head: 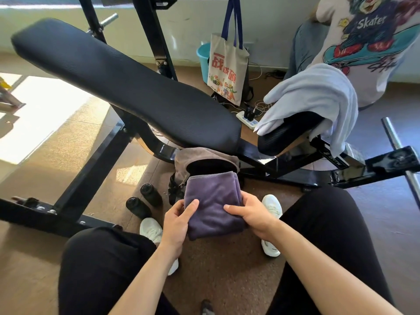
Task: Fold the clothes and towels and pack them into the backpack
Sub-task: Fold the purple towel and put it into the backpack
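Observation:
A folded purple towel [212,201] is held between my two hands just above the floor. My left hand [177,220] grips its left edge and my right hand [252,214] grips its right edge. The towel's far end sits at the open mouth of a brown-grey backpack [193,159] that stands on the floor under the bench. A light blue towel [313,96] is draped over the bench's small seat pad. A white printed T-shirt [368,42] and blue jeans [304,48] hang at the upper right.
A black weight bench [118,80] with a steel frame spans the view. Two dark bottles [145,201] lie on the floor left of the backpack. A tote bag [227,69] hangs behind, near a power strip [246,120] and a teal bucket [203,54].

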A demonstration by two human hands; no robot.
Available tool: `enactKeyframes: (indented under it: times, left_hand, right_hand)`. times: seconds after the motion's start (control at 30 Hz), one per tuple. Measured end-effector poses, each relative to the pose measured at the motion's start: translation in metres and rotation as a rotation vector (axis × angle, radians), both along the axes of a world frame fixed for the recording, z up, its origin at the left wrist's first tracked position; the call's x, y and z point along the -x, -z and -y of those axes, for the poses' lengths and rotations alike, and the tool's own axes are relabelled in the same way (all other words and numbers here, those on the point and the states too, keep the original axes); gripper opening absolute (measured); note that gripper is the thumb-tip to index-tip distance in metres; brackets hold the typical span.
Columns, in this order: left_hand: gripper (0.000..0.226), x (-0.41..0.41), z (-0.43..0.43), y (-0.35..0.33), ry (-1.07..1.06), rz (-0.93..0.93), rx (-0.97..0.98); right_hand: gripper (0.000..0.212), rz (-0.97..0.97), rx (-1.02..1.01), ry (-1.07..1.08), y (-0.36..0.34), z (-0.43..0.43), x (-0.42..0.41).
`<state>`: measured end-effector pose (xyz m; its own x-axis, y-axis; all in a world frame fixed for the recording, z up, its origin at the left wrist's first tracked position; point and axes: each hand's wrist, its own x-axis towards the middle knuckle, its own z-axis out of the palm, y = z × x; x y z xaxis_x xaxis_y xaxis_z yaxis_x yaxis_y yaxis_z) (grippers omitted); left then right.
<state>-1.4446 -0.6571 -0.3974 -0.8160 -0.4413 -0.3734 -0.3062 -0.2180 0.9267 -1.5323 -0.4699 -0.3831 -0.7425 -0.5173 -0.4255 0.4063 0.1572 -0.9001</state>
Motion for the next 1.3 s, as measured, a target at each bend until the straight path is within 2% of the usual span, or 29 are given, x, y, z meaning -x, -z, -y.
enactKeyframes:
  times: [0.07,0.1,0.17,0.23,0.4,0.47,0.57,0.7,0.77,0.83,0.9,0.93,1.03,1.1,1.2,1.23,1.3]
  left_hand:
    - [0.027,-0.001,0.0,0.005,-0.018,0.025,0.139]
    - [0.026,-0.001,0.0,0.008,-0.03,0.04,0.206]
    - [0.025,-0.001,0.001,0.014,-0.055,0.066,0.328]
    - [0.025,0.001,0.003,0.02,-0.077,0.084,0.428]
    - [0.027,0.0,0.004,0.022,-0.091,0.058,0.587]
    - [0.032,-0.001,0.003,0.02,-0.045,0.019,0.613]
    - [0.049,-0.001,0.003,0.019,0.124,-0.085,0.577]
    - [0.056,-0.006,-0.004,0.014,0.352,-0.223,0.447]
    - [0.053,-0.007,-0.007,0.009,0.411,-0.207,0.369]
    - [0.046,-0.006,-0.007,0.006,0.409,-0.19,0.311]
    - [0.038,-0.005,-0.005,0.006,0.414,-0.194,0.331]
    - [0.036,-0.005,-0.005,0.006,0.433,-0.204,0.344]
    - [0.036,-0.008,-0.006,-0.001,0.475,-0.202,0.212]
    - [0.036,-0.009,-0.008,-0.007,0.425,-0.207,0.105]
    - [0.046,-0.007,-0.006,-0.008,0.248,-0.21,0.188]
    - [0.054,-0.006,-0.004,-0.006,0.24,-0.185,0.243]
    - [0.074,-0.004,-0.003,-0.004,0.365,-0.118,0.268]
  right_hand:
    - [0.048,-0.191,-0.13,-0.054,0.005,0.001,-0.002]
    - [0.063,-0.281,-0.175,-0.082,0.008,0.003,-0.004]
    - [0.097,-0.403,-0.194,-0.149,0.011,0.005,-0.008]
    - [0.108,-0.486,-0.173,-0.225,0.008,0.006,-0.011]
    - [0.09,-0.574,-0.297,-0.397,0.015,0.009,-0.014]
    - [0.095,-0.566,-0.38,-0.398,0.023,0.009,-0.015]
    - [0.102,-0.527,-0.422,-0.347,0.027,0.01,-0.014]
    - [0.086,-0.551,-0.381,-0.305,0.028,0.011,-0.011]
    - [0.072,-0.454,-0.308,-0.293,0.023,0.01,-0.013]
    - [0.058,-0.168,-0.095,-0.239,0.015,0.01,-0.015]
    - [0.051,0.117,0.158,-0.115,0.008,0.01,-0.016]
    - [0.047,0.181,0.209,-0.063,0.004,0.011,-0.015]
    - [0.028,0.135,0.104,0.07,-0.002,0.012,-0.015]
    - [0.023,0.131,0.075,0.13,-0.002,0.013,-0.015]
    - [0.02,0.143,0.072,0.153,-0.006,0.015,-0.014]
    - [0.017,0.146,0.066,0.142,-0.008,0.016,-0.013]
    - [0.017,0.138,0.057,0.093,-0.009,0.016,-0.014]
